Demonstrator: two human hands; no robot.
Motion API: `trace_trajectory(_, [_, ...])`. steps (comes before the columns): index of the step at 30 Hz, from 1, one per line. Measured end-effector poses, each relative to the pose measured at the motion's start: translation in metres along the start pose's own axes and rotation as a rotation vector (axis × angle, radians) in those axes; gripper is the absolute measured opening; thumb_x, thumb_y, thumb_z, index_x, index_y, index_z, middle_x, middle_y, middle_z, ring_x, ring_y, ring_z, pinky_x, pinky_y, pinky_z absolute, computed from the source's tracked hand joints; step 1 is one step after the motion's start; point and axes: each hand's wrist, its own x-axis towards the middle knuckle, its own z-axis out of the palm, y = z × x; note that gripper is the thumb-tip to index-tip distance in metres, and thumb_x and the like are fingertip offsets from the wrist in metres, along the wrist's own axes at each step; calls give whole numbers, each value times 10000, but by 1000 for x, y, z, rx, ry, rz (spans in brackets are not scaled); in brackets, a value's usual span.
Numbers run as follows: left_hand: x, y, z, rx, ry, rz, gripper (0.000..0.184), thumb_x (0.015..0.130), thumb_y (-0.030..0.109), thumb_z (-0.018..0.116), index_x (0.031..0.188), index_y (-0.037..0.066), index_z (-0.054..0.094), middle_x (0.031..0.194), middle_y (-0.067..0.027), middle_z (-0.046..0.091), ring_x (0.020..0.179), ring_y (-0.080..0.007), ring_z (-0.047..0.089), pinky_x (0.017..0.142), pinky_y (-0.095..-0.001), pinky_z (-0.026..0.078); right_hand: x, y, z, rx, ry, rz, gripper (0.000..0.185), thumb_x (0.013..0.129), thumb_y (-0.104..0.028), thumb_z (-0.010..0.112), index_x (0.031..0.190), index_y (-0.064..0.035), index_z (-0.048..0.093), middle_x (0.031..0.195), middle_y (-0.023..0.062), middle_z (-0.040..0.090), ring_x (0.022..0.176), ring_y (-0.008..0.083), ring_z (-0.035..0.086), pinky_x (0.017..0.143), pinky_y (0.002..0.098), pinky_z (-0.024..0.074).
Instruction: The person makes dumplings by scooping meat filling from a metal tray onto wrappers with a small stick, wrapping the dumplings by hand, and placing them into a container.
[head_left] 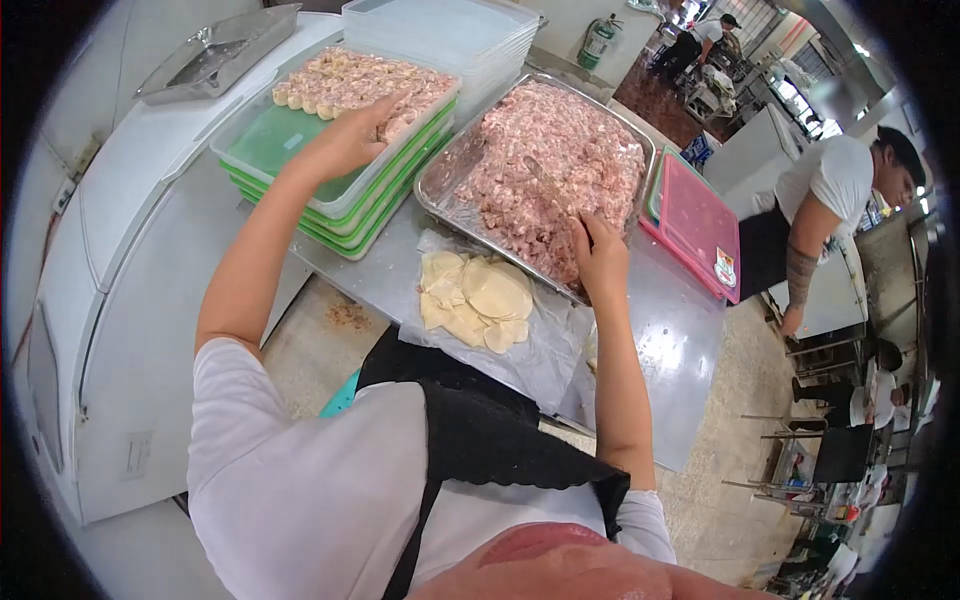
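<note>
My left hand (352, 140) is over the top tray, its fingers and thumb curled round a meat dumpling (398, 126) at the end of the rows. Packed rows of open-topped dumplings (350, 82) fill the tray's far part, and its green base (285, 140) shows nearer me. My right hand (600, 255) grips a narrow flat spatula (545, 178), its blade lying over the ground meat (550, 130). This meat fills a large metal pan (470, 222). Round pale dough wrappers (480, 295) lie in a loose pile on plastic sheeting (545, 355) before me.
Several green-edged trays (350, 235) are stacked under the dumplings. Clear containers (440, 35) stand behind, beside a metal tray (215, 55) on a white freezer (150, 270). Pink lids (690, 225) lie right of the pan. A co-worker (825, 190) bends over at the right.
</note>
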Motion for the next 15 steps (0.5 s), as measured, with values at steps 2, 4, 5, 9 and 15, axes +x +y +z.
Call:
trace_trajectory(2, [-2, 3, -14, -105, -93, -82, 837, 776, 105, 642, 1492, 246, 231, 1391, -206, 459, 1180, -348, 529, 1018, -383, 411, 0, -1, -2, 7, 10, 4, 258, 904, -258, 588, 1038, -51, 666, 950, 150, 658, 849, 348, 632, 722, 412, 504])
trace_trajectory(4, [-2, -3, -21, -208, -183, -149, 829, 779, 103, 631, 1491, 250, 232, 1381, -205, 471, 1159, -343, 544, 1010, -379, 417, 2, -7, -6, 34, -85, 110, 281, 911, -234, 580, 1066, -10, 650, 1033, 181, 659, 957, 366, 617, 813, 412, 488])
trace_trajectory(5, [-3, -14, -20, -138, -109, -86, 824, 781, 103, 620, 1492, 248, 231, 1365, -209, 485, 1130, -345, 558, 992, -380, 426, 2, -7, -5, 20, -76, 118, 281, 911, -234, 580, 1066, -10, 650, 1033, 181, 659, 957, 366, 617, 813, 412, 488])
trace_trajectory(9, [6, -32, -8, -72, -6, -38, 773, 799, 94, 574, 1485, 249, 251, 1308, -215, 527, 1102, -352, 567, 951, -395, 441, 4, -3, -4, -99, -32, 211, 285, 947, -300, 503, 1009, -52, 629, 923, 212, 642, 852, 409, 614, 723, 481, 485])
trace_trajectory(15, [-32, 73, 12, 81, 532, -26, 282, 833, 50, 563, 1114, 37, 583, 987, -143, 628, 924, -283, 589, 824, -358, 466, 1, 1, -3, -123, -65, 228, 296, 955, -327, 473, 913, -57, 588, 825, 200, 636, 769, 426, 606, 663, 516, 467])
